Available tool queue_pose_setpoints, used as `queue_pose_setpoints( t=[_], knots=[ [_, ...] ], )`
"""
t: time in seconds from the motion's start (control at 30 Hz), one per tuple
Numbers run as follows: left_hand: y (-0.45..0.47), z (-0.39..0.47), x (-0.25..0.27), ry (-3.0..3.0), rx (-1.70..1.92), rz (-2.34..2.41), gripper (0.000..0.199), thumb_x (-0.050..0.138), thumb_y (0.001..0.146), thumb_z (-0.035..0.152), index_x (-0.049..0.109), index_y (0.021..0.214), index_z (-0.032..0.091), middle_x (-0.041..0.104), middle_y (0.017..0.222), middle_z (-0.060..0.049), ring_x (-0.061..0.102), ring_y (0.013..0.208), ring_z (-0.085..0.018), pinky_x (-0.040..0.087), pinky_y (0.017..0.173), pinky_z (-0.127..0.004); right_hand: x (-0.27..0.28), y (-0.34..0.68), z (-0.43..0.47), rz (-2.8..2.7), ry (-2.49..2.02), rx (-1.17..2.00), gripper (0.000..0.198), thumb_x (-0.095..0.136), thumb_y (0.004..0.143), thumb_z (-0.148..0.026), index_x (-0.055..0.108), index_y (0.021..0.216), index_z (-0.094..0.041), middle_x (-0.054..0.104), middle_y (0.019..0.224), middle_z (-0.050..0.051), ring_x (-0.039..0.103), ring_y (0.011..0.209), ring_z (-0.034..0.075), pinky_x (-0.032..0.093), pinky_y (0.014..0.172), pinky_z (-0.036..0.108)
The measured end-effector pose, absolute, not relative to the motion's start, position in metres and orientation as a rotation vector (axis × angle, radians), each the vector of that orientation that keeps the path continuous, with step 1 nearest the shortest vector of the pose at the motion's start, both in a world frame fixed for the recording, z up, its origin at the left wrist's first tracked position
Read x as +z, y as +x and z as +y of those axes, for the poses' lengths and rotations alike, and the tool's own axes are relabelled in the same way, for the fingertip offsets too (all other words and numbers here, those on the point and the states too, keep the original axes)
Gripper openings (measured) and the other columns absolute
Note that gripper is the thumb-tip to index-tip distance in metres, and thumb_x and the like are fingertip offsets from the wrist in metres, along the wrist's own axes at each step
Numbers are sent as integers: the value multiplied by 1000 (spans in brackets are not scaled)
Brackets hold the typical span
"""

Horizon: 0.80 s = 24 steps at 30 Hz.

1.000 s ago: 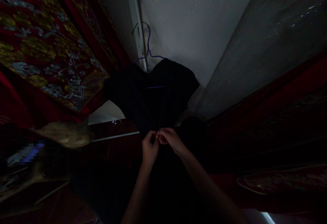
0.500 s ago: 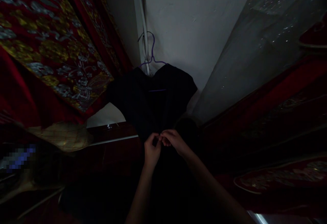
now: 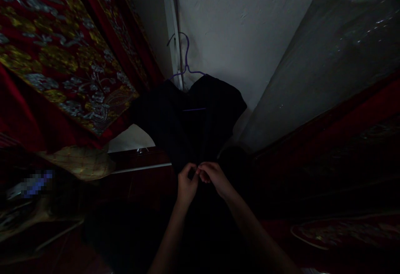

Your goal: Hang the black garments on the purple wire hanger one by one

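A dark, short-sleeved garment [image 3: 156,115] with an open V-shaped front hangs on a purple wire hanger [image 3: 186,55]. My left hand [image 3: 188,186] pinches at the garment's front, just below the V, thumb and fingertips forming a loop. Right beside it, my right hand [image 3: 214,175] is closed at the same spot, its fingertips meeting those of the left. Both hands grip the front edges of the dark cloth; any button or fastener between them is too small and dark to make out. The lower part of the garment is lost in shadow.
Red cloth embroidered in gold and silver [image 3: 62,57] hangs at the left. Clear plastic sheeting [image 3: 312,57] covers something at the right, above more red embroidered cloth [image 3: 350,230]. Behind the hanger stand a pale wall [image 3: 243,28] and a vertical strip [image 3: 170,11].
The view has shifted slightly, so the hanger and cloths sit a little differently in the picture. Both hands stay together at the garment's front, with barely any finger movement.
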<state>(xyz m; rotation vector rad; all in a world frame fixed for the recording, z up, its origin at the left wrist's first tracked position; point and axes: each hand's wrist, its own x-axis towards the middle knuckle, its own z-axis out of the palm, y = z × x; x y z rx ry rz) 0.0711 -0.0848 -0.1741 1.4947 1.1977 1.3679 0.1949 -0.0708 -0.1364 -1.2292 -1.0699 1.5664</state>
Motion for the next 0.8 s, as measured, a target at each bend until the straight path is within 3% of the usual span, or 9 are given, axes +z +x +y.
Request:
queue_pose_setpoints(
  t=[0.63,0.8],
  knots=[
    [68,-87,-171,1568,1370,1239,14,58,91,25,63,80,17,65,74,-1,62,75,-17,45,74,-25,-129,198,-74,-1115,-1180,1531,28,59,69,-42,66,60,-16,49,42,-3,42,39,8,26,43,23],
    [67,-80,-177,1623,1348,1339,12,59,90,25,64,81,18,66,78,-1,62,77,-16,44,75,-25,-104,194,-57,-1051,-1129,1409,29,60,68,-43,66,59,-16,50,42,-2,39,38,8,26,42,23]
  ],
)
